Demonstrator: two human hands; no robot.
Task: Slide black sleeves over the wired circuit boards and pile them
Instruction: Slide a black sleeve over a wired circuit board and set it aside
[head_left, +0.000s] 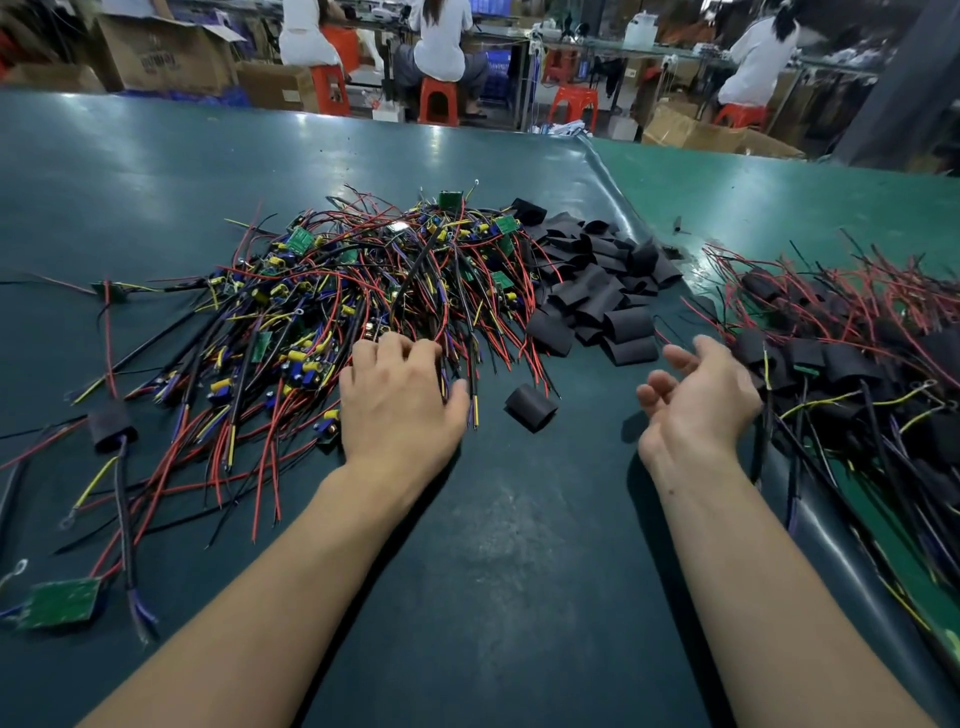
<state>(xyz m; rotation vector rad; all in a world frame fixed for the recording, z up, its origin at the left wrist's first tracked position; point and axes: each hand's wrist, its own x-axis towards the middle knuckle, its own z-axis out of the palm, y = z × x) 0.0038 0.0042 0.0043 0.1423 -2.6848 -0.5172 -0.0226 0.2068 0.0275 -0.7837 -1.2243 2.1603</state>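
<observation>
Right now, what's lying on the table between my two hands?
In the head view, one loose black sleeve lies on the dark green mat between the left hand and the right hand, touching neither hand; otherwise bare mat.

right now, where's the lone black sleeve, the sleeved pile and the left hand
lone black sleeve (531, 407): head view, its flat side
sleeved pile (852, 358): head view, a black sleeved board mid-pile
left hand (400, 400): head view, back of the hand
</observation>
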